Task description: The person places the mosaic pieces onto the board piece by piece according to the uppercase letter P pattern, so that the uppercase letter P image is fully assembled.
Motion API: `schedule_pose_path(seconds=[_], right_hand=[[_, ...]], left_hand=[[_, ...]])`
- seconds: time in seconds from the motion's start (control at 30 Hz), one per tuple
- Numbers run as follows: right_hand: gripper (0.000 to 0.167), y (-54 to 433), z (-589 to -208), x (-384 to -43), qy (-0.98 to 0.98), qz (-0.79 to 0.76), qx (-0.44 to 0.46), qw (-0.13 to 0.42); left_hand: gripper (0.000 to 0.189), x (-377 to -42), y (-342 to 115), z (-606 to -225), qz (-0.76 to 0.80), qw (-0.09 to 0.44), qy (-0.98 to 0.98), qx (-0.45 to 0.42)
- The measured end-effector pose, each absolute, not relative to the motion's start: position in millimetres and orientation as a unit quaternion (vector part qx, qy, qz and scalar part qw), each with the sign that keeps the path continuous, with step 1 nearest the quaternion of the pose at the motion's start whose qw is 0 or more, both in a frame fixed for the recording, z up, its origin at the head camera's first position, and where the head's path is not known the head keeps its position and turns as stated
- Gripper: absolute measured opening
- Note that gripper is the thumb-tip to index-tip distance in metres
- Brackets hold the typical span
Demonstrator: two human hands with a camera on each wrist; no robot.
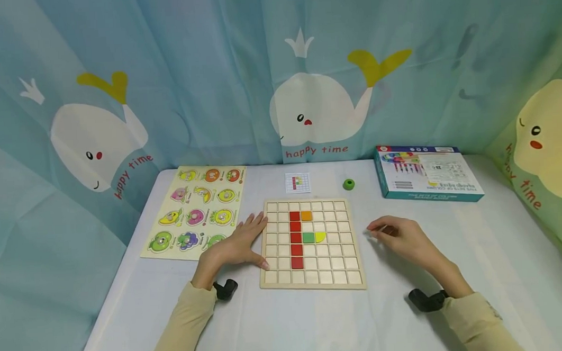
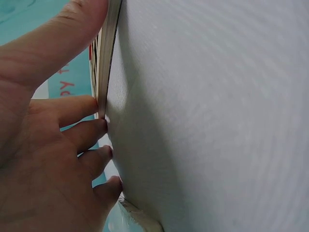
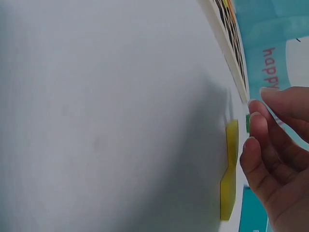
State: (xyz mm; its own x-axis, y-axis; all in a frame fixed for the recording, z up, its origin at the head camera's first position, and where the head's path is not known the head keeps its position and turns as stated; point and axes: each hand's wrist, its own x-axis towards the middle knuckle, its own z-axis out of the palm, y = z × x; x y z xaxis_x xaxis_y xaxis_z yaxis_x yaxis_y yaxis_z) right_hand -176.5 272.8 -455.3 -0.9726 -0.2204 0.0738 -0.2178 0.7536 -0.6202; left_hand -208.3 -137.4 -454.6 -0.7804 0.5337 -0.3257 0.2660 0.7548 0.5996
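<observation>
A square wooden grid board [image 1: 331, 278] lies flat on the white table. It bears a column of several red tiles [image 1: 296, 238], an orange tile [image 1: 306, 215], a green tile [image 1: 308, 238] and a yellow quarter-round tile [image 1: 320, 237]. My left hand [image 1: 240, 244] is spread against the board's left edge, thumb low and fingertips higher. To the right of the board hovers my right hand [image 1: 403, 239], thumb and fingertips bunched close; nothing shows between them in the right wrist view. Below those fingers, a yellow piece [image 3: 231, 169] sits on the table, hidden in the head view.
A small pattern card [image 1: 298, 183] lies behind the board, with a green bead [image 1: 349, 184] right of it. At left is a fruit puzzle board [image 1: 170, 245], partly behind my left hand. A flat cardboard box [image 1: 428, 173] stands back right, before the blue curtain [image 1: 229, 93].
</observation>
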Motion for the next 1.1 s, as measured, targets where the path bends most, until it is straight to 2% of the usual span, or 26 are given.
schedule_pose_path(seconds=[0.3,0.63,1.1], right_hand=[[0.016,286.1,-456.1,-176.6,0.941,-0.325,-0.095,0.022],[0.028,292.8,-456.3,-180.3,0.942,-0.318,-0.092,0.062],[0.028,305.8,-455.0,-174.3,0.950,-0.297,-0.079,0.061]], left_hand=[[0.119,-209.3,-137.6,-454.5,0.271,0.246,0.903,0.226],[0.120,-210.3,-137.0,-456.3,0.272,0.249,0.903,0.220],[0.120,-209.6,-137.1,-456.6,0.273,0.248,0.903,0.222]])
